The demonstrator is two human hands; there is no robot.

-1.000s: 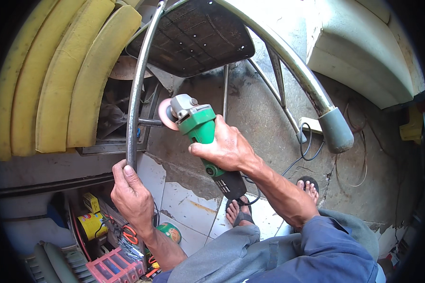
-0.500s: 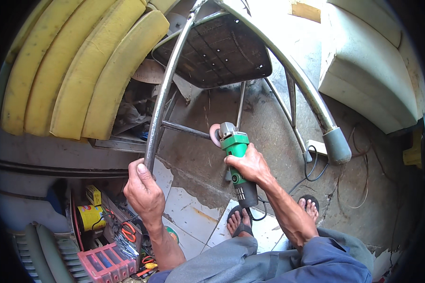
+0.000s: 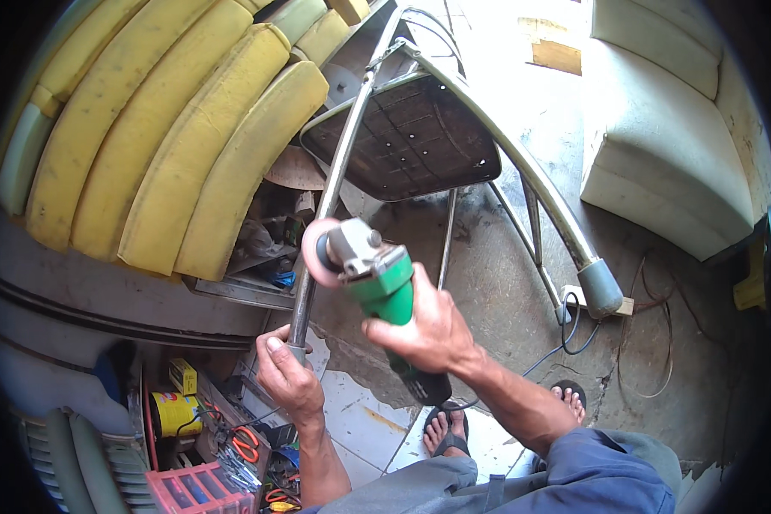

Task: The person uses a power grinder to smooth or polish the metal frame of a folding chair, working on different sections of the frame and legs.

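My right hand (image 3: 433, 330) is wrapped round the body of a green and black angle grinder (image 3: 385, 295). The grinder's pinkish disc (image 3: 318, 250) overlaps the tubular metal leg of a tipped chair; I cannot tell whether the two touch. My left hand (image 3: 289, 377) grips that chair leg (image 3: 303, 304) at its lower end, by a grey end cap. The chair's dark seat underside (image 3: 420, 137) faces me, dotted with small holes. Another curved leg (image 3: 557, 193) reaches down on the right and ends in a grey rubber foot (image 3: 600, 287).
Curved yellow foam pads (image 3: 171, 111) are stacked at upper left. A whitish upholstered seat (image 3: 668, 146) stands at right. Cables (image 3: 660, 343) trail over the concrete floor. At lower left lie a red organizer (image 3: 199, 490), orange-handled scissors (image 3: 246, 444) and a yellow can (image 3: 175, 415).
My right hand has raised the grinder and moved it left, from near the crossbar to the left leg. My left hand, still on the leg, appears lower and slightly right; the whole view has shifted.
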